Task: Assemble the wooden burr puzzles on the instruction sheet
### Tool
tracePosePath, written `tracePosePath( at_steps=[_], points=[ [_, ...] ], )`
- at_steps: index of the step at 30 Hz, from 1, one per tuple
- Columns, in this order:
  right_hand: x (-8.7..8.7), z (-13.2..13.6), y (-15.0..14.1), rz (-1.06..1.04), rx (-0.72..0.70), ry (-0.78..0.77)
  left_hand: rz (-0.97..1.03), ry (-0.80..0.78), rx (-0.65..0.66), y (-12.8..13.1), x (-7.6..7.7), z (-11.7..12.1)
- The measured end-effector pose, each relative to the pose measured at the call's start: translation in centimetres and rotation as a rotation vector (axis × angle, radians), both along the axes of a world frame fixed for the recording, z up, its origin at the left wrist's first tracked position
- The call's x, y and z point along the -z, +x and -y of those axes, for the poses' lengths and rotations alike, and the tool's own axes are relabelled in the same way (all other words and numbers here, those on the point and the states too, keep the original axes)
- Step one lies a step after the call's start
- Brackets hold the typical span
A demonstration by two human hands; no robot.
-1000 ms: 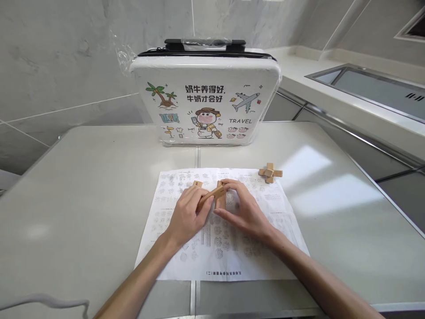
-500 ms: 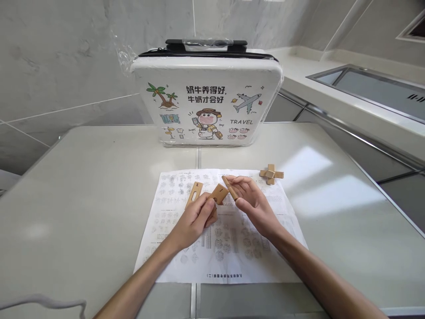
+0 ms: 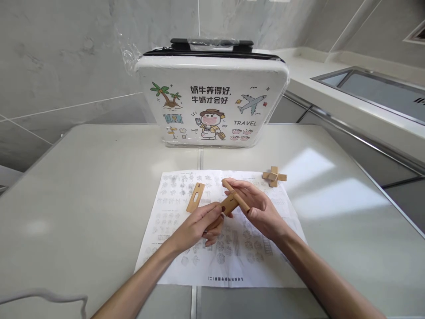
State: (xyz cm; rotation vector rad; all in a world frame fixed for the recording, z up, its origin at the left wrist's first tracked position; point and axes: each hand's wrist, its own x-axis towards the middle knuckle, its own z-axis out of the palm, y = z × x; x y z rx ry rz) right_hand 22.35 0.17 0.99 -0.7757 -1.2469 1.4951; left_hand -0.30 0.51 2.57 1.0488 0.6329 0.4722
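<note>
A pale, smooth-topped table (image 3: 83,199) spans the view, and on its far part stands a white hard-shell case (image 3: 212,75) with a black handle, cartoon prints and clear plastic wrap. Nearer lies a large white paper sheet (image 3: 199,274) printed with small grey diagrams. Over it, the left hand (image 3: 199,226) is clamped on a flat brown wooden piece marked 1 (image 3: 229,204), and the right hand (image 3: 260,206) grips a slim brown wooden bar (image 3: 236,195) between thumb and fingers; the bar crosses the marked piece's far end. A light-brown wooden cross of interlocked bars (image 3: 274,177) sits at the sheet's far right corner. A flat, slotted wooden piece marked 2 (image 3: 195,197) lies on the sheet, beyond the left hand.
</note>
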Motion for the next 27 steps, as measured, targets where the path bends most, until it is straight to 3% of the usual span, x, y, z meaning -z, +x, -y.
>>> tracePosePath(
  at_steps=[7,19,27],
  points=[
    [-0.09,-0.27,0.4,0.04,-0.07,-0.006,0.042,-0.056,-0.011,-0.03,-0.04,-0.2],
    [-0.11,-0.54,0.73,0.088,-0.073,0.036,0.015,-0.063,-0.093,0.15,0.03,-0.29],
    [-0.22,-0.58,0.82,0.042,-0.102,0.029,0.033,-0.06,-0.067,0.13,-0.31,-0.4]
  ],
)
